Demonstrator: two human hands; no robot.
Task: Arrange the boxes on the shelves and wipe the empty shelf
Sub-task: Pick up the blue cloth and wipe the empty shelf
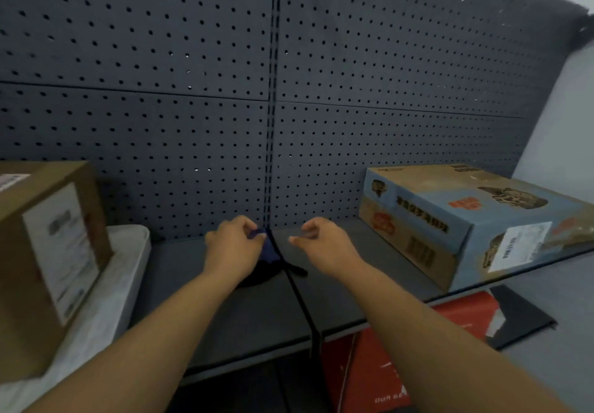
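Note:
A dark blue cloth (pixel 269 252) lies bunched on the grey shelf (pixel 244 313) near the back panel, at the seam between two shelf boards. My left hand (pixel 233 245) pinches the cloth's upper edge with its fingertips. My right hand (pixel 324 244) hovers just right of the cloth, fingers curled and apart, holding nothing. A brown cardboard box (pixel 45 265) with a white label stands at the left on a white flat box (pixel 106 293). A blue and tan printed box (pixel 475 223) lies flat on the shelf at the right.
A grey pegboard (pixel 193 91) backs the shelf. Below the shelf, at the lower right, sit a red box (pixel 369 371) and a dark flat panel (pixel 520 316). A pale wall (pixel 565 117) rises at the far right.

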